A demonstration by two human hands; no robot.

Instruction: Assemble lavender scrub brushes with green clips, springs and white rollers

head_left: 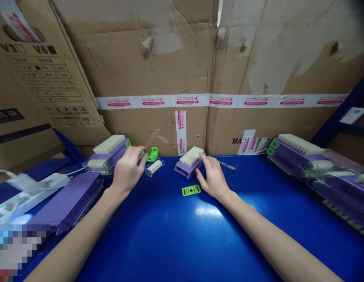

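A purple brush [190, 161] with cream bristles facing up sits on the blue table, its near end hollow. My right hand [213, 178] grips its right side, fingertips at the bristle edge and thumb low by the body. In front of it lies a flat green plate [191, 190] with slots. My left hand [128, 169] is at the left with fingers curled together; small dark bits show beside the fingertips, too small to name. Just right of that hand are a curved green part [153, 154] and a clear case with a white roller [154, 167].
More purple brushes stand at left [109, 150] and right [299, 156]. A long purple piece [67, 203] lies by a white power strip [49, 184]. A screwdriver [227, 165] lies behind my right hand. Cardboard [158, 70] walls the back.
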